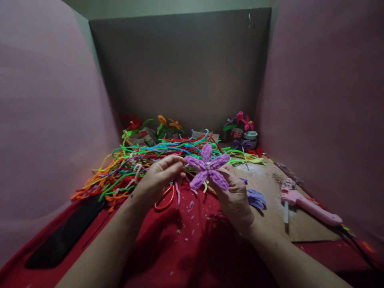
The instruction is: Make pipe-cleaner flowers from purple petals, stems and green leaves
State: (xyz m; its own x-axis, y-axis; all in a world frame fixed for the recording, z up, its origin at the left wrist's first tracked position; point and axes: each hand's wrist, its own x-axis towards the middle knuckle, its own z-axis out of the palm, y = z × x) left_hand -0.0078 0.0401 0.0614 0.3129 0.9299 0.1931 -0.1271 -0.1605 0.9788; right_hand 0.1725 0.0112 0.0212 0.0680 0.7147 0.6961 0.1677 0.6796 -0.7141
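A purple pipe-cleaner flower [207, 166] with several looped petals faces me above the table. My right hand [235, 194] is closed on it from behind, at its lower right petals; the fingertips there are hidden by the flower. My left hand [168, 172] is closed too, its thumb and fingers pinched together at the tip of the left petal. Below the left hand lie red scissor handles [165, 200], the blades out of sight under a pile of coloured pipe cleaners [168, 150].
A pink glue gun [312, 208] with a cord lies on a cardboard sheet [264, 224] at right, near a blue-purple pipe-cleaner piece [256, 199]. A long black object [66, 236] rests at left. Finished flowers [169, 123] and a jar [249, 140] stand behind. Scraps dot the red cloth [186, 256].
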